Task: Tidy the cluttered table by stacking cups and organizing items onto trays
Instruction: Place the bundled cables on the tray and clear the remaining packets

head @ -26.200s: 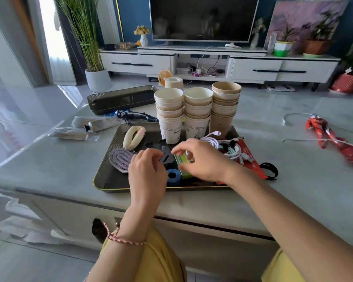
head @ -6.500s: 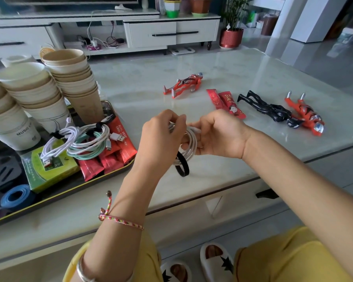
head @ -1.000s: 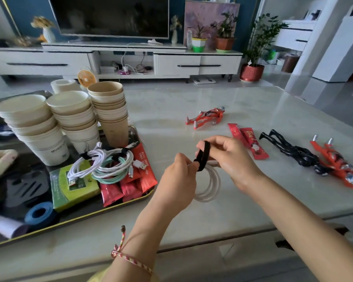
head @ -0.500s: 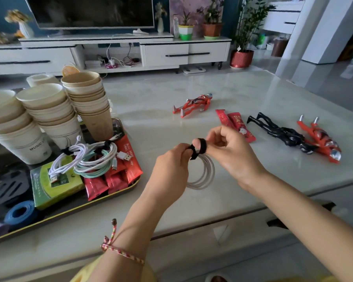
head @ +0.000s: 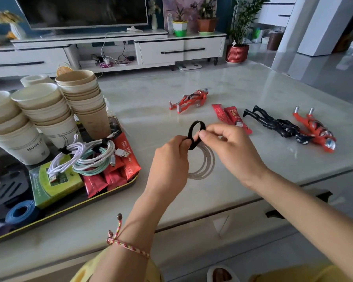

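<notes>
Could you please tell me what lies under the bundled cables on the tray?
The bundled cables rest on a green box and red sachets; anything beneath those is hidden.

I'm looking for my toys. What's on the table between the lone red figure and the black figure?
In the head view, two red sachets lie side by side between the lone red figure and the black figure.

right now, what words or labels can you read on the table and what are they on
"MUSIC L" on the front white paper cup; the rest is out of view.
Two red sachets on the table: Chinese print, too blurred to read.
Red sachets on the tray: print too small to read.
Green box: label too blurred to read.
</notes>
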A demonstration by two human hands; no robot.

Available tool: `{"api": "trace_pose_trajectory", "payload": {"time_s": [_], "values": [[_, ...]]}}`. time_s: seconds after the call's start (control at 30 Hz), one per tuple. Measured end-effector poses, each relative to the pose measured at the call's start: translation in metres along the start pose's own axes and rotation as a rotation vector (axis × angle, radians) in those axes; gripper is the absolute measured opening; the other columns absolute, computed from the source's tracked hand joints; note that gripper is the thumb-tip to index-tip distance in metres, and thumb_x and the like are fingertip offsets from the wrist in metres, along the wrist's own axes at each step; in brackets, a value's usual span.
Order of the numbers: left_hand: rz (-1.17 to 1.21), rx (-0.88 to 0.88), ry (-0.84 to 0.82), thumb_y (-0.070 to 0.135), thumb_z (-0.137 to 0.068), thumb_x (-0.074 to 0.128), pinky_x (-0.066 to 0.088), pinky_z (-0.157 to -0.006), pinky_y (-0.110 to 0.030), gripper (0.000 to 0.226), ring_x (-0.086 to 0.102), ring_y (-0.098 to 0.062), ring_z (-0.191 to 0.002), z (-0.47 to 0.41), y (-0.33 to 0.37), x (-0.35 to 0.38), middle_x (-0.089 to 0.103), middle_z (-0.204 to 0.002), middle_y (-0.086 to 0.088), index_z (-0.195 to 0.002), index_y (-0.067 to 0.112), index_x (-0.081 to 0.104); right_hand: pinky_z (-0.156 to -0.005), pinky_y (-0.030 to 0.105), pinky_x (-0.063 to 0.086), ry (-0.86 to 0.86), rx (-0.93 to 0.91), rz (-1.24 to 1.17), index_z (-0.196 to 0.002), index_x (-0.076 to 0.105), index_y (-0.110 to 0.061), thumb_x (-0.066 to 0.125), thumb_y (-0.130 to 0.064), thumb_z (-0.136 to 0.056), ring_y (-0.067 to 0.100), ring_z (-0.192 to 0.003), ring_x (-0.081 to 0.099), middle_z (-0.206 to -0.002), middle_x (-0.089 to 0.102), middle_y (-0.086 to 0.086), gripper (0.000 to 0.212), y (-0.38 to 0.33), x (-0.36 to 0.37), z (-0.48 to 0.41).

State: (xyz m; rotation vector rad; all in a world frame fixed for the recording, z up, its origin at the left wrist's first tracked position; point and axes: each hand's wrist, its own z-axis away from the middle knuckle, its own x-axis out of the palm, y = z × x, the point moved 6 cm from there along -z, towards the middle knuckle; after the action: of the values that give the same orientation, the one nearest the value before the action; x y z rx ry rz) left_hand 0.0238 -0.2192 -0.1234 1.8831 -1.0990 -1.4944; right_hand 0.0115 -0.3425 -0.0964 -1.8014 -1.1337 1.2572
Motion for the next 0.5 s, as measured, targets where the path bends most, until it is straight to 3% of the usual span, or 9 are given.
{"api": "trace_pose_trajectory", "payload": {"time_s": [0.07,0.2,0.33,0.5], "values": [[0.001,0.013,0.004,0.023,-0.098,0.040,0.030,-0.050,-0.018,0.025,0.045,-0.015,-0.058,0.001,0.003,0.002,0.050,-0.061,0.007,-0.102,0.017,0.064,-0.077,0.024,0.045,0.060,0.061,-0.073,-0.077,0.068,-0.012,0.054,-0.012,-0.091,0.023,-0.081,0.060,-0.087,0.068,0.019,0.020,0.003,-0.002,0.001],[-0.066,0.073,0.055,0.027,-0.099,0.037,0.030,-0.058,-0.031,0.026,0.050,-0.030,-0.071,0.003,0.011,0.002,0.058,-0.074,-0.002,-0.106,0.020,0.061,-0.074,0.011,0.043,0.061,0.134,-0.195,-0.072,0.067,-0.013,0.052,-0.009,-0.091,0.006,-0.078,0.061,-0.080,0.070,0.005,0.024,0.007,-0.003,0.001],[-0.183,0.111,0.081,0.028,-0.099,0.037,0.026,-0.057,-0.032,0.024,0.048,-0.035,-0.074,0.006,0.017,0.003,0.058,-0.078,-0.005,-0.102,0.018,0.059,-0.067,0.021,0.036,0.060,0.308,-0.344,-0.064,0.062,-0.018,0.049,-0.012,-0.092,0.004,-0.063,0.055,-0.064,0.063,-0.006,0.032,0.023,-0.001,-0.001],[-0.237,0.163,0.086,0.027,-0.098,0.037,0.019,-0.048,-0.030,0.024,0.049,-0.034,-0.075,0.008,0.023,0.006,0.060,-0.082,-0.005,-0.102,0.017,0.058,-0.053,0.007,0.037,0.095,0.270,-0.321,-0.062,0.056,-0.016,0.049,-0.016,-0.095,0.001,-0.054,0.052,-0.063,0.058,-0.002,0.034,0.018,-0.001,-0.006]]}}
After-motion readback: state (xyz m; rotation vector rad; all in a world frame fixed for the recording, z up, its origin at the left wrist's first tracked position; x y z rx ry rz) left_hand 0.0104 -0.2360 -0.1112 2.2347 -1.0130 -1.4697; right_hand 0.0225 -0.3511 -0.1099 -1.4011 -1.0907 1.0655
